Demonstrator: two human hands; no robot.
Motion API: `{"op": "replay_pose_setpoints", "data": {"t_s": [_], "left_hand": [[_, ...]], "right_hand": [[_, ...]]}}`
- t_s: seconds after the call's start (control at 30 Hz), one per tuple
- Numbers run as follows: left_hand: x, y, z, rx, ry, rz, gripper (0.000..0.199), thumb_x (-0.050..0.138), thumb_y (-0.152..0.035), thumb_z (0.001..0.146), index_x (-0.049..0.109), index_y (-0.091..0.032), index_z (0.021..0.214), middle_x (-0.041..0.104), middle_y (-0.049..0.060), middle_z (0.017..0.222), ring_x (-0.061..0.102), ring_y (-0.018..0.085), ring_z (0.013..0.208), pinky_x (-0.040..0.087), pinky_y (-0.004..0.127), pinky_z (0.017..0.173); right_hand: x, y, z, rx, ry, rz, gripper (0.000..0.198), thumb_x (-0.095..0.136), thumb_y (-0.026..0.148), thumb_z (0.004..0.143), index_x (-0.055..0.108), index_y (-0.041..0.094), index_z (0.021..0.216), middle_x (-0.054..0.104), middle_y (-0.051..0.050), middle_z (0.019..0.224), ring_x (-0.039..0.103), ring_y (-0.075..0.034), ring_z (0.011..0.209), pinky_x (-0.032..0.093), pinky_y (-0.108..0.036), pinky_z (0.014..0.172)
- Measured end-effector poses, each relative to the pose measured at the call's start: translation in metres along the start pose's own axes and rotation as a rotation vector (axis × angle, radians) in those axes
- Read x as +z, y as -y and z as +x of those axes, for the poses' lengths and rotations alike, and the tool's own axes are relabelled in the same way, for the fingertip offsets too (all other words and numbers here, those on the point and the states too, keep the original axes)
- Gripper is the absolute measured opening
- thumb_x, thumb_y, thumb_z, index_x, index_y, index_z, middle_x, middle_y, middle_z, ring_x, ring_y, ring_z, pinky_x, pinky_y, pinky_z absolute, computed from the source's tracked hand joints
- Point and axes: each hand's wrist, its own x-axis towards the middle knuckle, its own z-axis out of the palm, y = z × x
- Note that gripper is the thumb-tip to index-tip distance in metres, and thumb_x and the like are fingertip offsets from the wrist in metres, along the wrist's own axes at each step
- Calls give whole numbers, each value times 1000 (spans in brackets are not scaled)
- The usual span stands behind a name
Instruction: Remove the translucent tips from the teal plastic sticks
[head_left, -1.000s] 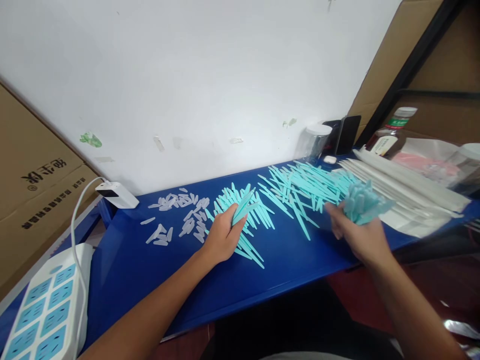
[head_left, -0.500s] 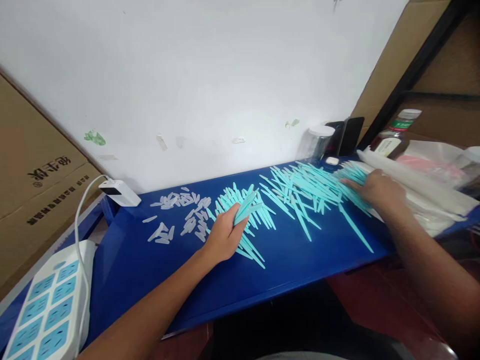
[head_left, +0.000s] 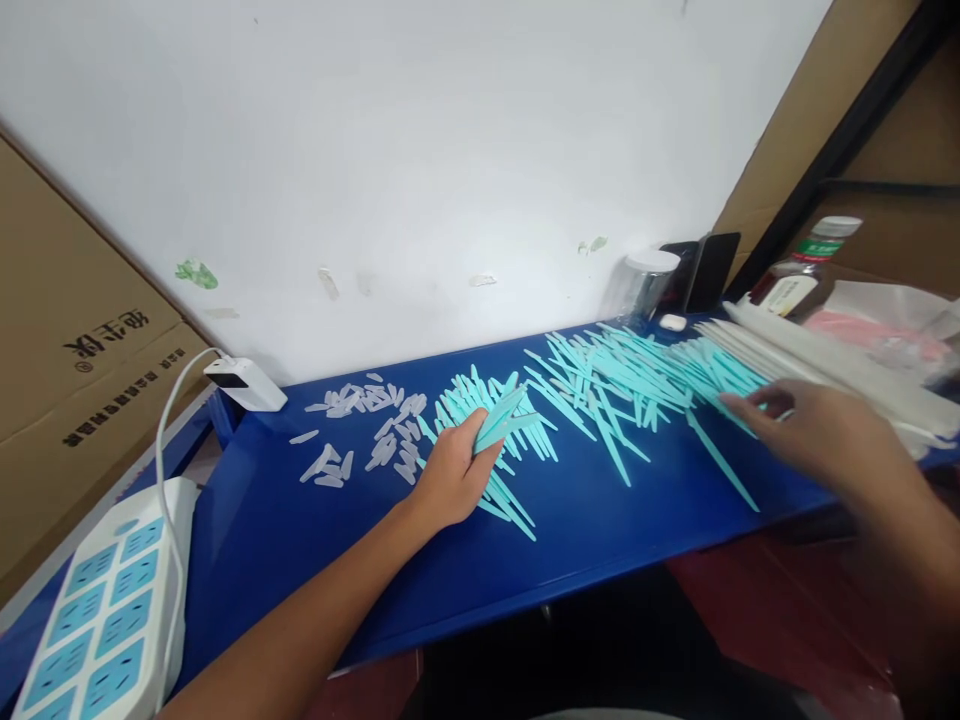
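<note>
My left hand (head_left: 454, 470) is closed around a small bundle of slim, tapered turquoise plastic sticks (head_left: 501, 415). Beneath and beside it a loose pile of the same sticks (head_left: 532, 435) lies on the blue table (head_left: 450, 590). A larger heap (head_left: 622, 375) spreads to the right. My right hand (head_left: 802, 425), blurred, is over the table at the right end of that heap. Its thumb and fingers are apart, and nothing shows between them. To the left lie small translucent, pale flat pieces (head_left: 356, 400).
Long white packets (head_left: 817, 365) lie at the right, near a bottle with a white cap (head_left: 806, 265). Against the wall stand a clear jar with a white lid (head_left: 649, 285) and a dark phone (head_left: 716, 270). A power strip (head_left: 112, 600) and a white charger (head_left: 247, 385) occupy the left.
My right hand has drawn back to the right and toward me from the turquoise heap, uncovering sticks there. My left hand keeps its bundle in place. The view has shifted slightly.
</note>
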Motion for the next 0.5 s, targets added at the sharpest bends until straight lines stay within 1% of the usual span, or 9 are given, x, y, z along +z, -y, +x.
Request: {"op": "replay_pose_setpoints", "data": {"t_s": [0.07,0.1,0.13,0.2,0.27,0.37,0.43,0.5], "left_hand": [[0,0,0,-31,1,14,31,44,-45,106,45,-24,84,34,-7,57,31,13,47,26,30,53],[0,-1,0,-47,2,23,32,44,-47,106,45,-24,84,34,-7,56,32,14,47,26,30,53],[0,-2,0,-63,4,31,32,44,-48,105,45,-24,83,34,-7,56,32,14,48,26,30,53],[0,-5,1,-86,11,33,34,45,-50,104,42,-25,81,34,-7,58,33,15,49,26,31,54],[-1,-9,1,-99,16,16,36,45,-51,104,41,-25,81,34,-6,60,32,15,50,26,31,54],[-2,-11,3,-119,2,-20,38,44,-55,105,40,-25,81,34,-5,62,33,16,54,27,31,55],[-3,-9,4,-128,-21,-30,40,43,-56,106,41,-25,81,35,-5,64,34,16,56,28,31,57],[-4,-5,5,-124,-66,-26,42,42,-56,106,42,-24,80,36,-4,66,35,16,58,30,31,59]], "right_hand": [[4,-3,-16,-31,192,61,48,66,73,81,70,25,80,75,-13,87,68,-33,73,45,-43,65],[8,-4,-22,-58,266,92,47,67,72,81,70,25,78,75,-13,85,68,-33,73,46,-43,66],[11,-4,-29,-76,322,116,43,66,68,84,70,26,78,75,-12,83,68,-32,72,46,-43,66],[16,-4,-38,-88,376,145,36,60,59,90,69,26,76,74,-11,78,69,-32,70,46,-43,66],[19,-5,-44,-91,386,155,35,56,54,92,67,27,73,73,-11,74,68,-32,68,45,-43,66],[18,-9,-49,-149,352,194,35,54,57,92,62,28,73,71,-10,72,67,-32,66,45,-44,66],[16,-10,-52,-173,262,229,31,52,56,93,58,29,79,70,-10,73,66,-32,66,45,-45,66],[12,-7,-55,-166,161,326,24,51,52,94,54,29,88,71,-9,77,68,-32,71,48,-45,69]]}}
